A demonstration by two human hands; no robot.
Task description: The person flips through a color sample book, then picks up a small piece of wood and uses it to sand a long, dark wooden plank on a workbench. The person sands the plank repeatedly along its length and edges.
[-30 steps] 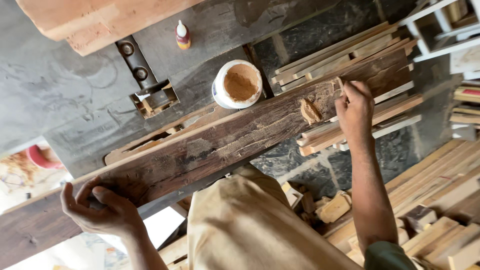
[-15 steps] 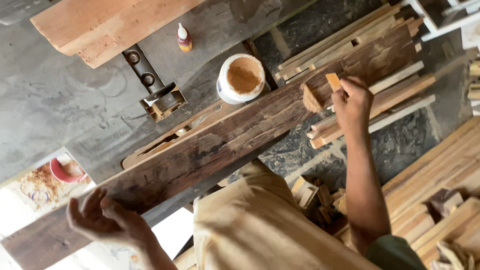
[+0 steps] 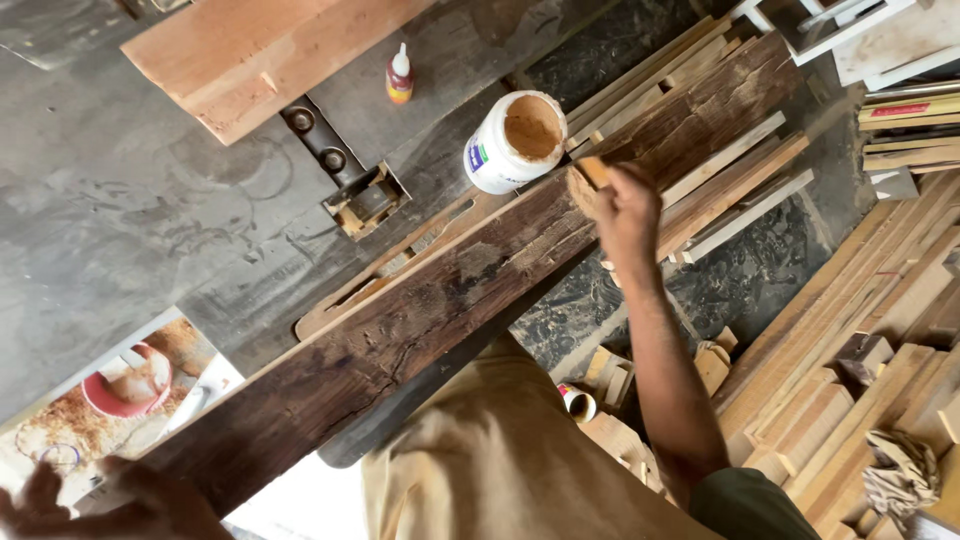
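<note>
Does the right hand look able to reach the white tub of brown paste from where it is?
Probably yes. The right hand is on the dark plank just beside the white tub, whose top is open, and nothing lies between them.

You get soft, even daylight across the grey workbench, with no hard shadows on it. The brightest spots sit low on the left, where the floor patch beyond the bench edge burns out to white. Your left hand is smeared by motion blur at the bottom corner, fingers indistinct. Your right hand is slightly soft too, while the grain of the dark plank stays crisp. The white tub shows mild glare on its wall. The stacked wood strips lean with wide-angle stretch toward the right edge.
</note>
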